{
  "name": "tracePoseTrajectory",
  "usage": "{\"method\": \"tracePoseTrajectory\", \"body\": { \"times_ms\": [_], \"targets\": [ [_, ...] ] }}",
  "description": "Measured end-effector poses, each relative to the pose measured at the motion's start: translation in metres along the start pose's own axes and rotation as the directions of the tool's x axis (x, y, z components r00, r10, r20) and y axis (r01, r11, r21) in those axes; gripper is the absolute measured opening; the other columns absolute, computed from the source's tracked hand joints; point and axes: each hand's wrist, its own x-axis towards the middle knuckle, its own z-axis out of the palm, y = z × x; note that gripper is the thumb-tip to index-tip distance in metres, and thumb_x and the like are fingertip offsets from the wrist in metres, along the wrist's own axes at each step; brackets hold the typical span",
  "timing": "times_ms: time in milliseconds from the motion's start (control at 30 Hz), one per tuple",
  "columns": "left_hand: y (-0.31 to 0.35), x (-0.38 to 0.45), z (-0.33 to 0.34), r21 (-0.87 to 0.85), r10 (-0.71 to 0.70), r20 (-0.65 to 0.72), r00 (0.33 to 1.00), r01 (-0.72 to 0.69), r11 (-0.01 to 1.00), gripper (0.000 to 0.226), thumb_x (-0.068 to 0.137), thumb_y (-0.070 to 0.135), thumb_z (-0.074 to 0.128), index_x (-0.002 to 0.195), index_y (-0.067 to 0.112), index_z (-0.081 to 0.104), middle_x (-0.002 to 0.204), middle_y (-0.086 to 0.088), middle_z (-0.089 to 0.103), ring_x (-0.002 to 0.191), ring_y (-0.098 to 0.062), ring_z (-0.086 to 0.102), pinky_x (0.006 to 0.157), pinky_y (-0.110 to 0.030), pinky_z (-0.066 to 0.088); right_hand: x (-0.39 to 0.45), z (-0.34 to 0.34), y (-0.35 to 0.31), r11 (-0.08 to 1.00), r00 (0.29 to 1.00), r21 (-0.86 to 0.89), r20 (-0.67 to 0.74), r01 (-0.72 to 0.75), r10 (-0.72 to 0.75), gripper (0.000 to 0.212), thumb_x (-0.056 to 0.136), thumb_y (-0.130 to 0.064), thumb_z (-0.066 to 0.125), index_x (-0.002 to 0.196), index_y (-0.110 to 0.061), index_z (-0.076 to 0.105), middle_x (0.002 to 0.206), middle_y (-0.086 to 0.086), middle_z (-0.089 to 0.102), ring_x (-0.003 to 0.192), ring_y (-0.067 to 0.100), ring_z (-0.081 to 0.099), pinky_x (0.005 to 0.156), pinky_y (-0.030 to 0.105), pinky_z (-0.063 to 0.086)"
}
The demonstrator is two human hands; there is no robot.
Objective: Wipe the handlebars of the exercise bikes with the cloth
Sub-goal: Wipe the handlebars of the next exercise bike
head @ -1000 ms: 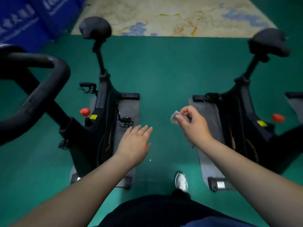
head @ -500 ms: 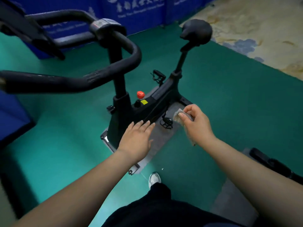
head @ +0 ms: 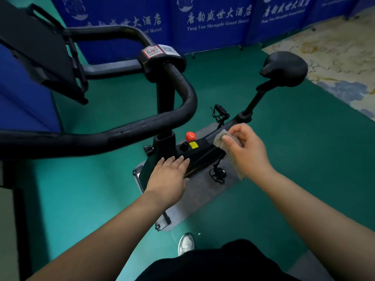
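A black exercise bike stands in front of me. Its thick black handlebar [head: 113, 134] loops from the left edge round to a centre clamp with a sticker [head: 154, 52]. My right hand [head: 246, 151] pinches a small grey cloth [head: 222, 141] between thumb and fingers, right of the handlebar and apart from it. My left hand [head: 169, 175] hovers flat with straight fingers, below the handlebar and over the bike's frame, holding nothing.
The bike has a black saddle [head: 284, 67], a red knob [head: 190, 136] and pedals, and rests on a grey mat [head: 194, 197]. Blue printed screens [head: 213, 23] line the back. A black stand [head: 40, 51] juts in upper left. Green floor surrounds; patterned carpet [head: 334, 57] lies right.
My view has swung left from the gap between two bikes onto the left bike's handlebar. Both hands have come closer to it, the right hand keeping hold of the cloth.
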Motion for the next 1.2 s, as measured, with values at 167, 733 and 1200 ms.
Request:
{"method": "tracePoseTrajectory", "body": {
  "times_ms": [167,733,1200],
  "targets": [
    [0.006,0.015,-0.015,-0.074,-0.137,-0.097,0.986,0.130,0.989,0.058,0.098,0.039,0.040,0.151,0.027,0.019,0.157,0.006,0.024,0.145,-0.018,0.019,0.119,-0.035,0.008,0.058,-0.013,-0.040,0.974,0.969,0.101,0.121,0.202,-0.213,0.015,0.090,-0.020,0.063,0.083,-0.030,0.054,0.075,-0.017,0.059,0.073,0.004,0.056,0.069,0.021,0.046],
    [0.071,-0.028,-0.073,-0.510,-0.872,-0.247,0.423,0.709,0.488,0.049,0.095,0.041,0.048,0.143,0.033,0.039,0.139,0.007,0.052,0.128,-0.016,0.046,0.103,-0.028,0.036,0.117,0.015,-0.168,0.665,0.377,0.573,0.550,0.479,-0.745,0.012,0.091,-0.017,0.062,0.089,-0.024,0.052,0.083,0.015,0.059,0.077,0.025,0.058,0.067,0.032,0.050],
    [0.043,-0.117,-0.140,-0.809,-0.918,-0.370,-0.146,0.536,0.240,0.062,0.093,0.032,0.056,0.148,0.033,0.027,0.137,0.016,0.051,0.112,-0.003,0.053,0.098,-0.025,0.040,0.064,0.093,-0.221,0.565,0.081,0.694,0.598,0.446,-0.798,0.012,0.087,-0.019,0.067,0.093,-0.026,0.060,0.084,-0.011,0.063,0.078,0.000,0.060,0.071,0.017,0.049]
  ]
}}
